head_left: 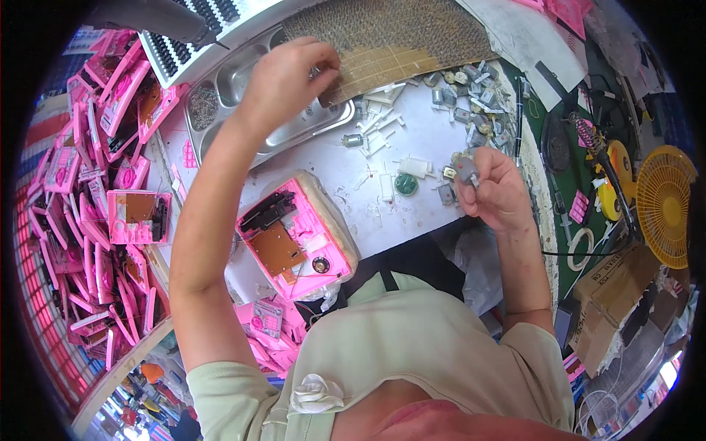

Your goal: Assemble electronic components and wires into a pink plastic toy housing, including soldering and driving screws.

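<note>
My left hand [290, 77] reaches over a steel compartment tray [316, 121], beside a brown board [390, 44] thick with fine upright pins. Its fingers are curled together, and whatever they hold is hidden. Closed on a small grey motor [463, 170], my right hand [500, 191] is at the right side of the white table. A pink plastic housing [294, 235] lies tilted on a pale padded block [334, 220] in front of me. Inside it are a brown circuit board [276, 250], a black mechanism [268, 211] and a round dark part [321, 264].
Many pink housings [84, 220] are piled at the left. Loose small motors [482, 103] heap at the back right, near white plastic pieces [379, 132] and a round green item [405, 184]. A dark tool [158, 18] hangs top left. A yellow fan [662, 206] stands far right.
</note>
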Demonstrator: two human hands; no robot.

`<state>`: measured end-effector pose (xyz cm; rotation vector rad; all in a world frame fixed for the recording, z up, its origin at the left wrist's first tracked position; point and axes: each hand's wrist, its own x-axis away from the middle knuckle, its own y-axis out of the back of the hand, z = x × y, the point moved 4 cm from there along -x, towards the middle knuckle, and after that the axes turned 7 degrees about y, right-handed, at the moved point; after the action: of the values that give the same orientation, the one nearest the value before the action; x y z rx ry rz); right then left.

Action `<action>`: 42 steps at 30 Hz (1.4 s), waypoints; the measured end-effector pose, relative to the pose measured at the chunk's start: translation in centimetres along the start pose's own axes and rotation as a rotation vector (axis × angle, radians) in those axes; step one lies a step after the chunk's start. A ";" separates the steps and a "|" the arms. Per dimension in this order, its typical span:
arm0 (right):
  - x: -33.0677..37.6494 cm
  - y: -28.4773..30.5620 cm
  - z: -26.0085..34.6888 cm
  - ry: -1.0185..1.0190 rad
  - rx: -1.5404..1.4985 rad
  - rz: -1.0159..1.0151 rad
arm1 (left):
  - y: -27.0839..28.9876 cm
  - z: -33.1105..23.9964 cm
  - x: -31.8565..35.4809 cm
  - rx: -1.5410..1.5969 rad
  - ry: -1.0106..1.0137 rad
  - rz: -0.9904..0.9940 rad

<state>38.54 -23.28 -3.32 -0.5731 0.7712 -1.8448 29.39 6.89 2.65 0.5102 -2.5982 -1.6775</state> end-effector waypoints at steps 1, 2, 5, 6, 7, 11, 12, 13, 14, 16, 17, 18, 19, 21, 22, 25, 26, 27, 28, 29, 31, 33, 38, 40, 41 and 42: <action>0.0 0.1 -0.2 -0.009 -0.022 0.012 | -0.1 1.0 -0.5 -0.035 -0.008 0.012; 0.0 0.1 -0.2 -0.011 -0.001 0.005 | -0.1 1.6 -0.7 -0.070 -0.015 0.023; 0.1 -0.1 -0.2 -0.004 0.011 -0.009 | 0.6 2.6 -0.2 -0.196 0.097 -0.035; 0.2 -0.4 0.0 0.014 -0.008 -0.017 | 0.7 2.8 0.2 -0.126 0.150 -0.041; 0.2 -0.6 0.0 0.033 -0.029 -0.025 | 0.8 3.0 0.9 -0.057 0.203 -0.047; 0.5 -0.3 -0.4 -0.023 0.092 -0.032 | -0.5 2.8 2.8 0.041 0.416 0.002; 0.4 -0.5 -0.6 -0.022 0.076 -0.031 | -0.9 2.7 2.8 0.040 0.417 -0.005; 0.3 -0.7 -0.8 -0.022 0.060 -0.030 | -1.2 2.8 2.7 0.039 0.418 -0.012; 0.3 -0.9 -0.8 -0.025 0.062 -0.022 | -1.6 2.8 2.6 0.038 0.419 -0.019; 0.3 -1.3 -0.8 -0.027 0.068 -0.008 | -1.8 2.7 2.4 0.042 0.479 -0.037; 0.4 -1.3 -0.9 -0.021 0.074 -0.006 | -1.8 2.4 2.3 0.009 0.497 -0.042; 0.5 -1.3 -0.9 -0.017 0.082 -0.004 | -1.8 2.3 2.2 -0.022 0.515 -0.048; 0.6 -1.3 -0.8 -0.013 0.090 -0.002 | -1.8 2.1 2.1 -0.026 0.496 -0.069; 0.7 -1.4 -0.7 -0.009 0.063 -0.026 | -1.9 2.1 2.1 -0.033 0.463 -0.110; 0.8 -1.4 -0.6 -0.009 0.049 -0.038 | -2.0 2.4 2.1 -0.020 0.459 -0.112; 1.0 -1.3 -0.6 -0.012 0.054 -0.047 | -2.3 3.2 2.3 0.011 0.453 -0.113; 0.9 -1.2 -0.6 -0.009 0.063 -0.043 | -2.2 3.2 2.2 0.013 0.453 -0.112; 1.0 -1.0 -0.6 -0.010 0.073 -0.044 | -2.2 3.1 2.4 0.018 0.457 -0.107; 1.0 -0.9 -0.6 -0.011 0.082 -0.045 | -2.2 3.1 2.4 -0.002 0.442 -0.114; 0.9 -0.9 -0.5 -0.007 0.106 -0.048 | -2.1 3.0 2.3 -0.021 0.428 -0.122; 1.0 -1.2 -0.2 -0.009 0.157 -0.066 | -2.3 2.5 2.3 -0.070 0.402 -0.133; 0.9 -1.5 0.1 -0.041 0.245 -0.059 | -2.7 2.4 1.9 -0.189 0.348 -0.115; 0.7 -1.8 0.4 -0.119 0.423 -0.002 | -1.8 3.0 1.4 -0.112 0.419 -0.066; 0.6 -1.8 0.4 -0.125 0.469 -0.005 | -1.1 1.2 1.2 -0.156 0.450 -0.050; 0.6 -1.9 0.4 -0.129 0.493 -0.006 | -1.1 1.0 1.3 -0.175 0.428 -0.063; 0.6 -1.9 0.4 -0.112 0.556 -0.005 | -1.1 0.8 1.4 -0.193 0.406 -0.077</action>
<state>37.38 -23.40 -1.63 -0.3107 0.1609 -1.9039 28.21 6.82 1.11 0.8467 -2.1345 -1.6184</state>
